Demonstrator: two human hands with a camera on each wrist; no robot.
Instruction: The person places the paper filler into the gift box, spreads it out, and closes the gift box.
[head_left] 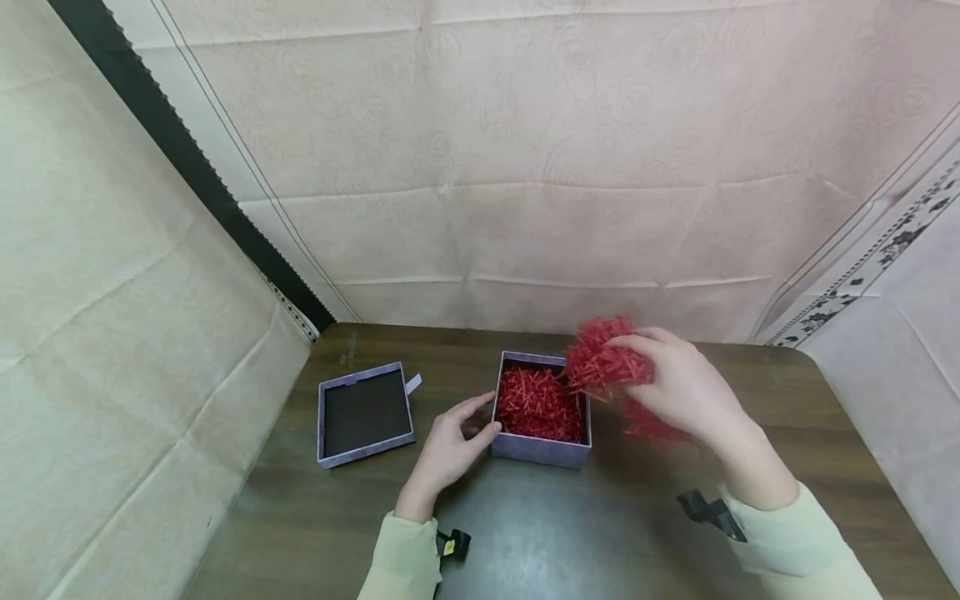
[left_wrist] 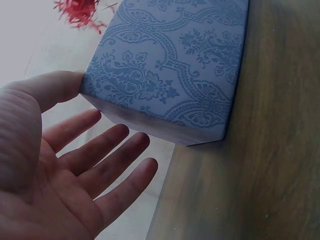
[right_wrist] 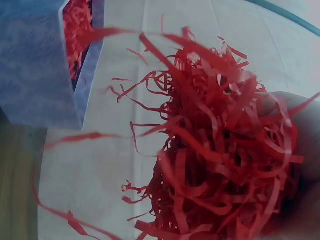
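Here, pale drapes [head_left: 562,150], brown table [head_left: 300,525], left hand [head_left: 446,450] spread (against box [head_left: 540,450]), right hand [head_left: 690,387] round red shreds [head_left: 602,354].

The gift box [left_wrist: 165,60] looks like smooth, matt printed cardboard, its lid [head_left: 365,414] lined in flat black. The shredded paper [right_wrist: 225,150] is thin, crinkled, faintly glossy. Smooth wood-grain tabletop [head_left: 555,537] with a soft sheen; creased, matt backdrop [head_left: 525,150], apparently cloth.

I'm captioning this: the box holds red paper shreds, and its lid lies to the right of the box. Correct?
The side is wrong: the lid lies to the left of the box, as the head view shows. The box does hold red paper shreds.
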